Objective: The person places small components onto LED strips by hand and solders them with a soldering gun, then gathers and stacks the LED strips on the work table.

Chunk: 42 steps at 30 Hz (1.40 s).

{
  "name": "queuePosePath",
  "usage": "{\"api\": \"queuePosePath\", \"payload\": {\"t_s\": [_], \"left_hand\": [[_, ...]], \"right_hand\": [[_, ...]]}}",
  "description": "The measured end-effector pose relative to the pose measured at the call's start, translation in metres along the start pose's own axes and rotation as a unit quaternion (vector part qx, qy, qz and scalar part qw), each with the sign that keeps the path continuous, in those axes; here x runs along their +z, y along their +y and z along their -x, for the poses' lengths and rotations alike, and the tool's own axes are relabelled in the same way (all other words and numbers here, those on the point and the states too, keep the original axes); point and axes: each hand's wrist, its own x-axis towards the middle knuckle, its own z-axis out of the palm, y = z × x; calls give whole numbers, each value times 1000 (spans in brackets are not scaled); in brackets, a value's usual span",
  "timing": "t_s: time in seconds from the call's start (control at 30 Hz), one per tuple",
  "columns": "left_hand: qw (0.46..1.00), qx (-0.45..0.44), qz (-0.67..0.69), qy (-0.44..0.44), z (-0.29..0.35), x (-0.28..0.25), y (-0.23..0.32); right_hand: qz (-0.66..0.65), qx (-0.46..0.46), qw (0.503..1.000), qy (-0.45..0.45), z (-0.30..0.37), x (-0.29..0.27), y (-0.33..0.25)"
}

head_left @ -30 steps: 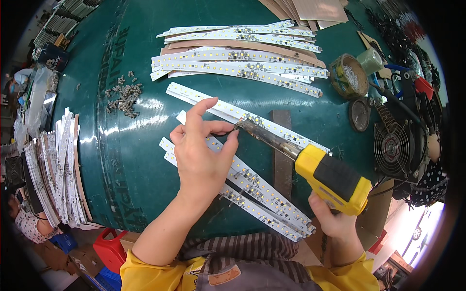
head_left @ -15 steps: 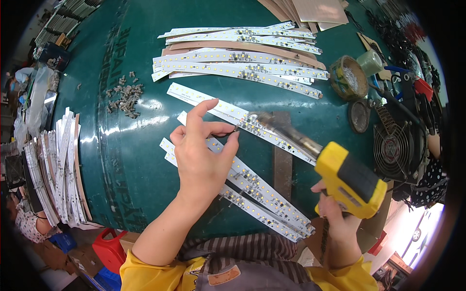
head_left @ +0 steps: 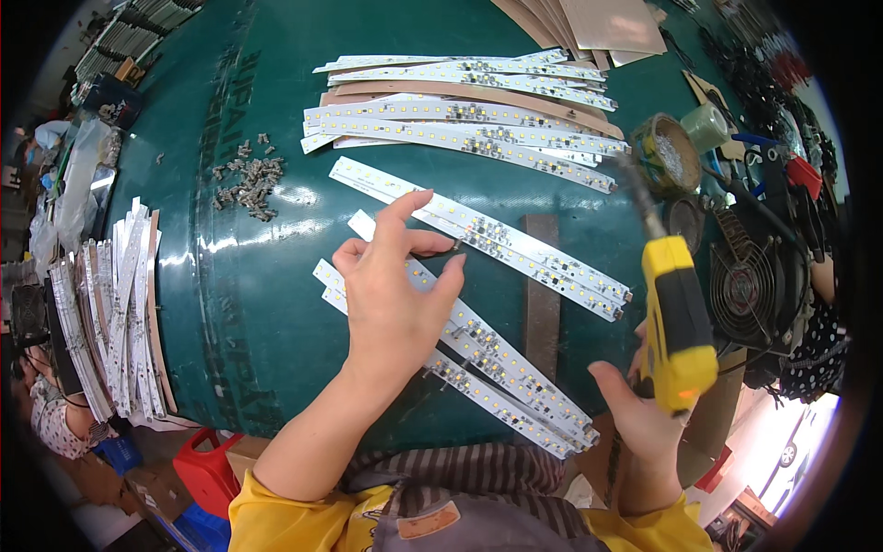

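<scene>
In the middle, my left hand pinches a tiny dark part between thumb and index finger, against the near edge of a white LED strip board. To the right, my right hand holds a yellow and black soldering gun, its thumb off the handle. The gun's metal barrel points away from me, its blurred tip close to a round tub. Under and beside my left wrist lie more LED strips, fanned toward me. A dark flat bar lies beneath the middle strips.
Stacked LED strips with brown card lie at the back, others at the left. A heap of small metal parts sits left of centre. At right stand the round tub, a wire spool and a fan.
The soldering gun has swung away from the strip at my left fingertips toward the tub on the right. My right thumb has come off its handle. My left hand keeps its pinch.
</scene>
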Motion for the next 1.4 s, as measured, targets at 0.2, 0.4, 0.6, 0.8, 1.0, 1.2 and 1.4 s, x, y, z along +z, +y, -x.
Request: {"api": "queuePosePath", "payload": {"t_s": [0.2,0.4,0.6,0.8,1.0,1.2,1.4], "left_hand": [[999,-11,42,-5,2,-9,-4],[998,-23,-39,36,-9,-51,-19],[974,-89,-163,129,-7,-107,-75],[976,-29,-172,127,-25,-97,-85],[976,-56,-175,114,-35,-94,-83],[983,-35,-178,15,-54,-111,-86],[983,12,-184,5,-54,-120,-99]], "right_hand": [[102,-47,990,85,-13,15,3],[90,-57,991,77,-14,18,5],[28,-58,996,65,-11,19,6],[20,-36,998,55,2,9,-2],[-30,-12,999,0,16,5,2],[11,-57,998,-26,19,3,8],[-85,14,994,-63,36,-7,30]]}}
